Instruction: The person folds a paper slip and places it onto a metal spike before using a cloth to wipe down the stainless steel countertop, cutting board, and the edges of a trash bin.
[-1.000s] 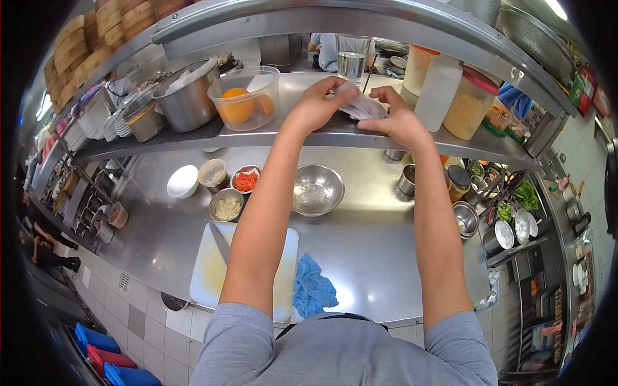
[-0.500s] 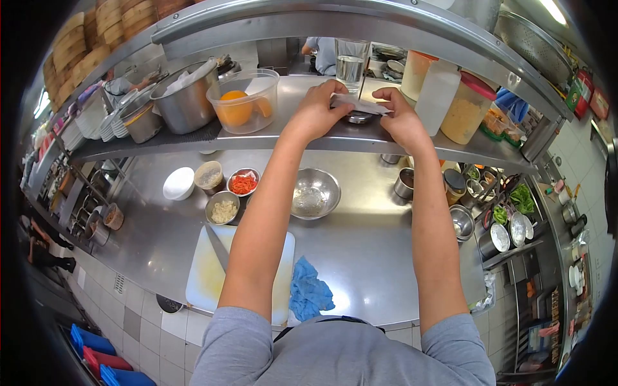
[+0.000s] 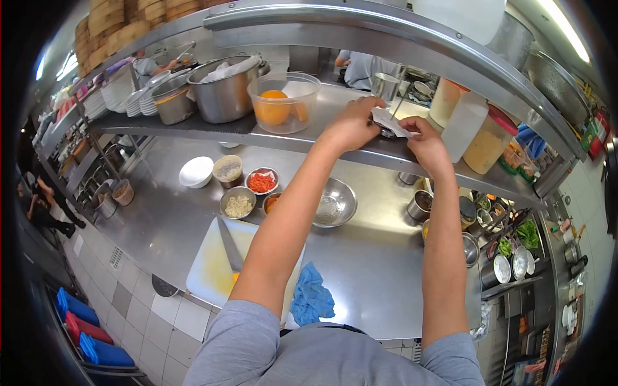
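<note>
Both my hands are at the raised steel shelf [image 3: 277, 136]. My left hand [image 3: 353, 127] pinches the left side of a white paper slip [image 3: 388, 121], and my right hand [image 3: 426, 143] has its fingers closed on the slip's right edge. Under the paper is a small dark metal object, mostly hidden. A thin upright rod rises just behind the slip, near a clear glass [image 3: 385, 87]. Left of my left hand stands a clear plastic tub [image 3: 283, 103] with orange fruit in it.
On the lower counter lie a cutting board [image 3: 209, 267] with a knife [image 3: 229, 244], a blue cloth [image 3: 312, 294], a steel bowl [image 3: 335, 202] and small bowls of ingredients. Lidded containers [image 3: 487, 138] stand right on the shelf. A person [image 3: 362, 69] is behind it.
The view has shifted, so the shelf and counter items sit differently in the frame. My right hand's fingers have closed further onto the paper, which now tilts down to the right.
</note>
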`<state>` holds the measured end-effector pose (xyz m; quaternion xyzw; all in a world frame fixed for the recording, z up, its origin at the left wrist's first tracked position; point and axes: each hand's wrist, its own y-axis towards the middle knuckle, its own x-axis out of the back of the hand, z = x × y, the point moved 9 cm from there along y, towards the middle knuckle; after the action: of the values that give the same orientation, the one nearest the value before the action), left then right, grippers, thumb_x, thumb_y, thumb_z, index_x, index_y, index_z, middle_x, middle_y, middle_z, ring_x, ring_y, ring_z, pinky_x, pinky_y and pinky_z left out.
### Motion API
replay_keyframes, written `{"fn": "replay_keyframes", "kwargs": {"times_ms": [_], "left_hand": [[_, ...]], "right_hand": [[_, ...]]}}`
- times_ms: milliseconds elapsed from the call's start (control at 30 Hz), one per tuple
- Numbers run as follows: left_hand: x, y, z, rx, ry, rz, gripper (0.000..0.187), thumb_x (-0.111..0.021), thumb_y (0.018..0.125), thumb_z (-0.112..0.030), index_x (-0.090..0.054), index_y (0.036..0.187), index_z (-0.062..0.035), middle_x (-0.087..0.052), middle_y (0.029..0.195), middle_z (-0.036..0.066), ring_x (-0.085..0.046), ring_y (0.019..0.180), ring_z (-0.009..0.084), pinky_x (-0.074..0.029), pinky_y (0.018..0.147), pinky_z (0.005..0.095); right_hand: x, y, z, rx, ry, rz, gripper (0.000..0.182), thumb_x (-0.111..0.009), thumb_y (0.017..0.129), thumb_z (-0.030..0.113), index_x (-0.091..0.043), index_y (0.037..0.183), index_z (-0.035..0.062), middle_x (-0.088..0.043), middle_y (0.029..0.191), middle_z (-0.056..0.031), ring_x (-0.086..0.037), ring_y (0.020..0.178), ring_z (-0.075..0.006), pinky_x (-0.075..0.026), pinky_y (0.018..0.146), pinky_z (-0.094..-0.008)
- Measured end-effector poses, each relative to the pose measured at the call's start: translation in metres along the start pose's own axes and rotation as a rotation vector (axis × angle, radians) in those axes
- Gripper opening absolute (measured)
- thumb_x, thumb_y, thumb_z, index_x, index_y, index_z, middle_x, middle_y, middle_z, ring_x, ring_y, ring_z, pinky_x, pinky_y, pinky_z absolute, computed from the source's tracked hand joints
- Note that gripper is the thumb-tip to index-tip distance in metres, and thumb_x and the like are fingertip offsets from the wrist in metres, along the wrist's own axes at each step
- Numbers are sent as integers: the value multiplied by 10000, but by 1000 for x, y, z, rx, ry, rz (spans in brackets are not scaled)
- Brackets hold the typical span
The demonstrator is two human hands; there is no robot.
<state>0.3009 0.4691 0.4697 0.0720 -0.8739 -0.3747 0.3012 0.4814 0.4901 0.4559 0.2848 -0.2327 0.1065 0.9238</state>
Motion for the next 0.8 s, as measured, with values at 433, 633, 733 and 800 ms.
{"fn": "replay_keyframes", "kwargs": {"times_ms": [433, 633, 733, 800], "left_hand": [[19, -6, -2, 25, 101, -163, 253, -658, 788, -103, -642, 1039, -70, -633, 1105, 158, -582, 1066, 380, -483, 918, 448], [12, -7, -7, -86, 157, -97, 212, -692, 759, -126, -669, 969, -129, -638, 1124, 116, -558, 1114, 361, -480, 944, 446], [6, -5, -3, -48, 150, -28, 181, -684, 768, -138, -670, 949, -121, -650, 1094, 114, -562, 1108, 353, -483, 938, 445], [8, -5, -3, -36, 155, -50, 175, -674, 770, -133, -674, 944, -117, -658, 1077, 119, -571, 1095, 351, -487, 927, 449]], "right_hand": [[7, 10, -23, -62, -30, -105, 150, -666, 906, 118, -640, 1006, 8, -670, 904, -71, -609, 879, -164, -453, 814, -286], [4, 11, -26, -54, -72, -91, 175, -643, 844, 41, -639, 1018, 21, -653, 975, -77, -606, 924, -164, -447, 823, -281], [4, 9, -19, -21, -186, -139, 224, -613, 808, 8, -638, 1029, 32, -642, 1016, -101, -615, 961, -206, -456, 850, -308], [3, 11, -14, 74, -337, -159, 263, -580, 775, -20, -623, 1028, 33, -636, 1028, -123, -619, 987, -246, -460, 877, -336]]}}
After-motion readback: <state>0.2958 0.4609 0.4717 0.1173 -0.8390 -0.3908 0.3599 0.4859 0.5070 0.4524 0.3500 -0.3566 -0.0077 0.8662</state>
